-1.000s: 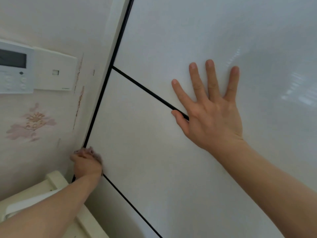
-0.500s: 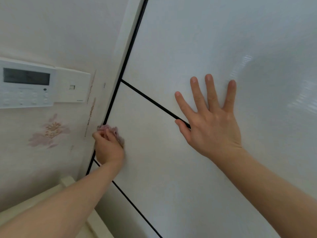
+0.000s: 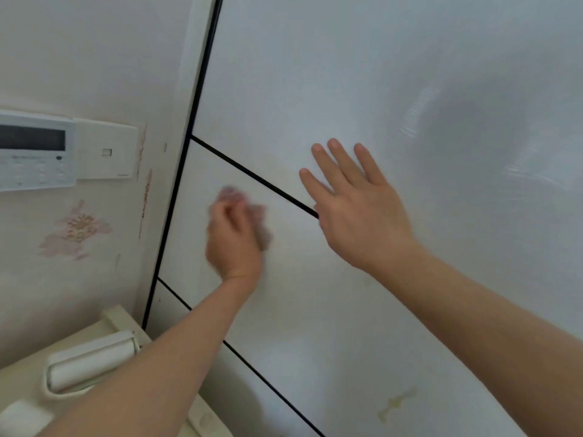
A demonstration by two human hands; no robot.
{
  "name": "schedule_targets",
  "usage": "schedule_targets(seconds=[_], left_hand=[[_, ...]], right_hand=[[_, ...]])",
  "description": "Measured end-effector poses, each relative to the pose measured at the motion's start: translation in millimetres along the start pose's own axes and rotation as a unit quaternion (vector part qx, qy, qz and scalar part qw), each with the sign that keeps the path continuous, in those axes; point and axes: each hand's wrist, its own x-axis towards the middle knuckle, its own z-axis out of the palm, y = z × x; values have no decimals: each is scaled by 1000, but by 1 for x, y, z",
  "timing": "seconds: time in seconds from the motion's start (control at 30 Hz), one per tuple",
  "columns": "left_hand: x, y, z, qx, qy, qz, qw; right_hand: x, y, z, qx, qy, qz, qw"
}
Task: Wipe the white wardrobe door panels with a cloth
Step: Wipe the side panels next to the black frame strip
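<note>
The crumpled, soft pinkish cloth (image 3: 257, 216) is pressing on the glossy white wardrobe door panel (image 3: 284, 294), just below its thin black dividing line (image 3: 252, 176). The left hand (image 3: 233, 238), motion-blurred, is bunching it in a closed grip. At three o'clock, the right hand (image 3: 356, 209) is resting flat, fingers straight. At nine o'clock, a white plastic wall controller (image 3: 34, 149) is sitting on flowered wallpaper (image 3: 75, 228).

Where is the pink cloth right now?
The cloth is bunched in the left hand, pressed on the middle door panel left of centre, just below the black line.
</note>
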Motion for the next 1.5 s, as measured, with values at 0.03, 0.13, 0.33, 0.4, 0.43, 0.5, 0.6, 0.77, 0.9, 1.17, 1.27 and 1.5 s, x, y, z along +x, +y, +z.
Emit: schedule_targets(seconds=[0.03,0.13,0.33,0.4,0.43,0.5,0.6,0.77,0.9,1.17,1.27,1.5], left_hand=[[1,-40,-8,28,17,-79,996],[-31,-141,-34,40,6,-227,973],[-46,-87,-19,54,-18,-105,993],[-48,-23,-8,0,-55,29,998],[-48,3,-3,-16,-68,78,994],[-40,32,6,-42,-60,136,988],[-5,8,5,-23,24,97,995],[59,-83,-17,4,103,-143,984],[19,-54,-8,99,32,-95,990],[-128,31,-16,3,-168,144,975],[-120,-18,-27,34,-120,-18,992],[-99,53,-16,-11,-152,101,983]], right_hand=[[-10,7,-2,-4,-3,-8,1000],[-24,11,0,-47,-9,-9,999],[-21,10,9,-60,-12,0,998],[-22,9,9,-60,-6,2,998],[-22,8,9,-59,-1,-3,998],[-23,9,11,-60,14,-2,998],[-24,7,12,-52,17,6,998],[-22,9,11,-47,12,-2,999],[-21,7,10,-63,2,-3,998],[-49,14,-14,22,40,-7,999],[-95,39,-25,9,52,25,998],[-124,54,-27,-19,48,48,997]])
